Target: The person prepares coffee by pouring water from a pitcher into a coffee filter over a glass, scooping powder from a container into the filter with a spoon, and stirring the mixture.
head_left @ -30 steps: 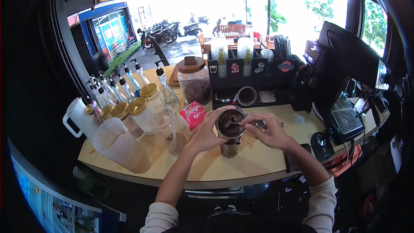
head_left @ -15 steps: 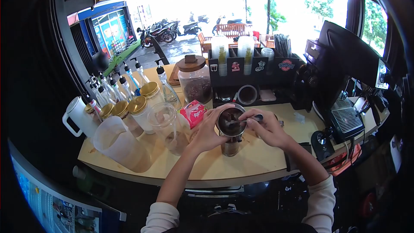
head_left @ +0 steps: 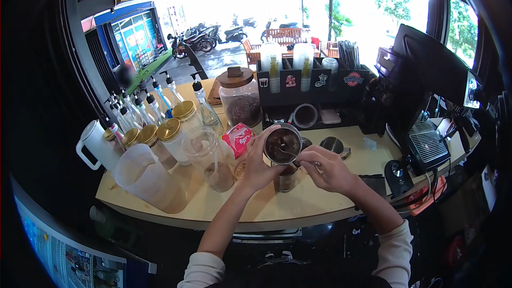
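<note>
A round metal cup point(head_left: 268, 152) with dark brown liquid in it is gripped from its left side by my left hand point(head_left: 257, 164). The fingers wrap round its wall. My right hand point(head_left: 332, 173) is closed on a thin metal spoon point(head_left: 297, 161), at the cup's lower right rim; the bowl end dips into the liquid. Just below the cup stands a clear glass point(head_left: 286, 183) with brown contents, partly covered by the cup. To the left of my left hand are a pink packet point(head_left: 238, 140) and a clear plastic cup point(head_left: 205, 154) with some brown in its lower part.
On the wooden counter point(head_left: 256, 209), left, stand a large translucent pitcher point(head_left: 140, 173), a white jug point(head_left: 98, 141), gold-lidded jars point(head_left: 169, 130) and several pump bottles point(head_left: 200, 96). Behind are a wooden-lidded jar point(head_left: 238, 101) and black cup organizer point(head_left: 314, 93). A dark machine point(head_left: 426, 144) stands right.
The metal cup has shifted slightly left and up, showing more of its liquid. My right hand has moved down from over the cup to its lower right side, spoon still in it.
</note>
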Demonstrator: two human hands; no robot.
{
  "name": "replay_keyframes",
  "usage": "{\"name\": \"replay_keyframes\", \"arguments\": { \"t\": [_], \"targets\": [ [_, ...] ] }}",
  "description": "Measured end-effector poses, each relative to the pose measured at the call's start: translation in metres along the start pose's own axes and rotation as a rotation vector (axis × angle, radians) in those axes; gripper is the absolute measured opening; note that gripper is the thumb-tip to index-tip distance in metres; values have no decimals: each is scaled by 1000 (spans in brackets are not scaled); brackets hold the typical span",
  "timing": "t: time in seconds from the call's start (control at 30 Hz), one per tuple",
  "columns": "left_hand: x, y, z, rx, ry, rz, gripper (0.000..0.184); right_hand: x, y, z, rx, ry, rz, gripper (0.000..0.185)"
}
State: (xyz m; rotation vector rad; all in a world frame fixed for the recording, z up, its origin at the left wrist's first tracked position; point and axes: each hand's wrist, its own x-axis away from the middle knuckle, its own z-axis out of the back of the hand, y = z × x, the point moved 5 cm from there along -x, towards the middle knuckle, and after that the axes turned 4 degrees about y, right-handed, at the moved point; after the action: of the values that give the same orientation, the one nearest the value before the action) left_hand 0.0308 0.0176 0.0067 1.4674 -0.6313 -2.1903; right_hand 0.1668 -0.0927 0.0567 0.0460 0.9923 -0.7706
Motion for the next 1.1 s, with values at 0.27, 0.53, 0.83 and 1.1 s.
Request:
{"name": "replay_keyframes", "arguments": {
  "t": [0.27, 0.53, 0.83, 1.1],
  "targets": [
    [2, 4, -3, 72, 10, 34, 87, 0, 16, 0, -169, 114, -232, 10],
    [1, 6, -2, 29, -16, -23, 83, 3, 29, 7, -298, 123, -353, 12],
    [-1, 7, 0, -20, -95, -20, 84, -2, 36, 6, -336, 97, -388, 14],
    [3, 1, 1, -13, -165, -7, 82, 3, 52, -3, -426, 136, -429, 13]
  ]
}}
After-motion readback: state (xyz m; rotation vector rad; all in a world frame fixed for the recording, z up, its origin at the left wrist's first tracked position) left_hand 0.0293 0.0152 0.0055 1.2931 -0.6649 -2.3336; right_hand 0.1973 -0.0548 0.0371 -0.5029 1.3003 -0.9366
